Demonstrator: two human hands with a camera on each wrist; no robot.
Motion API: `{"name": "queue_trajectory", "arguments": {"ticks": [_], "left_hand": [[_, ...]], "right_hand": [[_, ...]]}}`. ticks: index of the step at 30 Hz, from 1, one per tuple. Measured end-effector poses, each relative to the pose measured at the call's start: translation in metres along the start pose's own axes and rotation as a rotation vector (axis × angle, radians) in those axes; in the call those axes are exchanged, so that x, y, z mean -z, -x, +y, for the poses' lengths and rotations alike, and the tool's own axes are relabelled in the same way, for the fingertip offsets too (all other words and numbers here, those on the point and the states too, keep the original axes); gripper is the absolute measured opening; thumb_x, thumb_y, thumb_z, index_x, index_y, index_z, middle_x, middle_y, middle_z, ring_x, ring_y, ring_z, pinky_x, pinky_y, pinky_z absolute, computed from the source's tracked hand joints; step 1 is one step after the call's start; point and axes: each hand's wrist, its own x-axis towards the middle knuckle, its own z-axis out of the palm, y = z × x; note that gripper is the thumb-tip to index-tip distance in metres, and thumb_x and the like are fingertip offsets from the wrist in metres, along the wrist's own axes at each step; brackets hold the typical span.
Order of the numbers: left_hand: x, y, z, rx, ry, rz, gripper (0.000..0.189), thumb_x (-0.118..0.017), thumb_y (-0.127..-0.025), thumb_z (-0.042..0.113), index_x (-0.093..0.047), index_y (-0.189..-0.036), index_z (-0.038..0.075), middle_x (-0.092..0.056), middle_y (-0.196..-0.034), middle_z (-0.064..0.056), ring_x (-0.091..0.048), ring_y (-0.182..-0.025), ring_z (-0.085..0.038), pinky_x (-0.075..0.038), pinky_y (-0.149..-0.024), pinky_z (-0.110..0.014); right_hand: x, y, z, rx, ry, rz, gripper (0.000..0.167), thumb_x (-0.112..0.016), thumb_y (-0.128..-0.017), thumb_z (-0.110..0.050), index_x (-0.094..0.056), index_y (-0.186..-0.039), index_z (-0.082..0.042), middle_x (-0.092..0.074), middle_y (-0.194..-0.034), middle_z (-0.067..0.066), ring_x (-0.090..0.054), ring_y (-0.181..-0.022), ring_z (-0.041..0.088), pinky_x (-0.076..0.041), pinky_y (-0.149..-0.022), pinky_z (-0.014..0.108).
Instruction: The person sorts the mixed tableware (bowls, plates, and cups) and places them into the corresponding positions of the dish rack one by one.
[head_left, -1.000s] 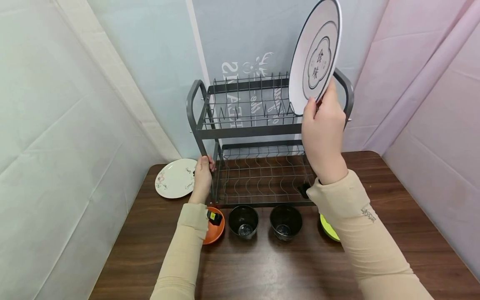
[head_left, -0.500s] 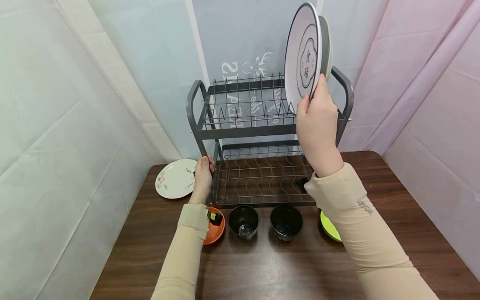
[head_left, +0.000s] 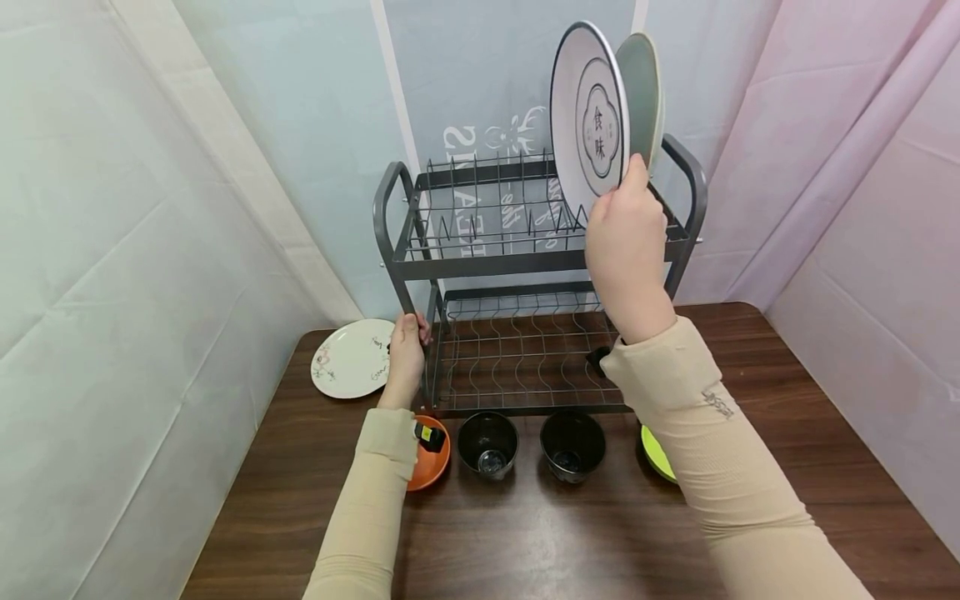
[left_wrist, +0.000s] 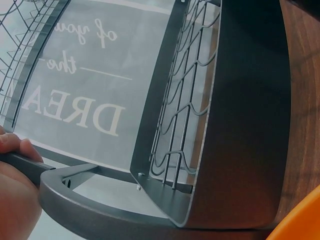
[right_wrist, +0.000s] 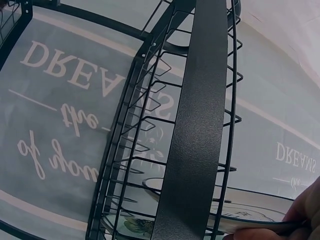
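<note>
My right hand (head_left: 626, 250) pinches the lower front edge of a white plate (head_left: 577, 108) with a dark rim and printed characters. The plate stands nearly upright over the top tier of a dark metal dish rack (head_left: 495, 267). In the right wrist view the plate (right_wrist: 250, 215) sits at the rack's wires, with fingers and thumb on its edge. To its right a grey-green plate (head_left: 641, 100) stands on edge in the top tier. My left hand (head_left: 407, 354) grips the rack's left front post; in the left wrist view only part of that hand (left_wrist: 17, 185) shows.
On the wooden table (head_left: 525, 542), a white floral plate (head_left: 348, 358) lies left of the rack. In front stand an orange bowl (head_left: 427, 471), two black bowls (head_left: 487, 446) and a partly hidden lime-green dish (head_left: 656, 454). Fabric walls (head_left: 150, 250) close in the sides.
My right hand has carried the white plate left and down to the rack's top tier, uncovering the grey-green plate behind it. The left hand stays on the post.
</note>
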Motion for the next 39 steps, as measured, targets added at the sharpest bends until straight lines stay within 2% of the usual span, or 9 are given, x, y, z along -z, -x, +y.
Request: {"name": "queue_trajectory", "arguments": {"ticks": [9, 15, 19, 24, 30, 39], "left_hand": [[0.0, -0.001, -0.001, -0.009, -0.003, -0.002, 0.032, -0.023, -0.097, 0.036, -0.041, -0.084, 0.013, -0.037, -0.073, -0.003, -0.036, -0.072, -0.019, -0.033, -0.077, -0.039], [-0.001, -0.002, -0.002, -0.032, 0.011, -0.004, 0.033, -0.023, -0.095, 0.038, -0.041, -0.083, 0.013, -0.036, -0.071, -0.003, -0.036, -0.069, -0.016, -0.033, -0.075, -0.037], [-0.002, -0.002, -0.002, -0.046, 0.027, -0.008, 0.032, -0.023, -0.095, 0.036, -0.04, -0.082, 0.013, -0.036, -0.07, -0.004, -0.036, -0.067, -0.016, -0.034, -0.076, -0.038], [-0.001, 0.0, -0.002, -0.023, 0.003, 0.003, 0.032, -0.022, -0.096, 0.036, -0.04, -0.083, 0.013, -0.037, -0.071, -0.002, -0.037, -0.068, -0.015, -0.033, -0.074, -0.033], [-0.001, 0.0, -0.001, -0.024, 0.006, 0.003, 0.032, -0.023, -0.097, 0.036, -0.041, -0.083, 0.013, -0.037, -0.072, -0.003, -0.037, -0.07, -0.017, -0.033, -0.074, -0.035], [-0.001, -0.001, -0.002, -0.028, 0.016, 0.003, 0.032, -0.021, -0.098, 0.033, -0.04, -0.082, 0.014, -0.037, -0.071, -0.003, -0.036, -0.069, -0.017, -0.032, -0.074, -0.035]], "right_hand": [[-0.003, -0.004, -0.008, -0.048, 0.084, -0.059, 0.04, -0.032, -0.095, -0.006, -0.034, -0.131, 0.012, -0.059, -0.11, 0.035, -0.064, -0.089, 0.046, -0.054, -0.07, 0.05], [-0.009, -0.009, -0.012, -0.076, 0.15, -0.072, 0.031, -0.033, -0.096, -0.008, -0.041, -0.119, 0.011, -0.061, -0.104, 0.034, -0.064, -0.088, 0.045, -0.054, -0.07, 0.049], [-0.011, -0.011, -0.013, -0.099, 0.186, -0.086, 0.03, -0.036, -0.095, -0.008, -0.041, -0.118, 0.01, -0.061, -0.104, 0.033, -0.065, -0.089, 0.045, -0.055, -0.071, 0.048], [-0.012, -0.013, -0.016, -0.109, 0.199, -0.105, 0.031, -0.039, -0.094, -0.008, -0.04, -0.119, 0.01, -0.06, -0.105, 0.033, -0.064, -0.091, 0.044, -0.054, -0.073, 0.047], [-0.013, -0.019, -0.017, -0.115, 0.219, -0.113, 0.028, -0.038, -0.093, -0.007, -0.041, -0.116, 0.009, -0.061, -0.105, 0.032, -0.064, -0.092, 0.044, -0.054, -0.074, 0.048], [-0.017, -0.034, -0.016, -0.214, 0.217, -0.185, 0.032, -0.033, -0.096, -0.013, -0.04, -0.121, 0.006, -0.059, -0.113, 0.028, -0.063, -0.099, 0.041, -0.054, -0.078, 0.047]]}}
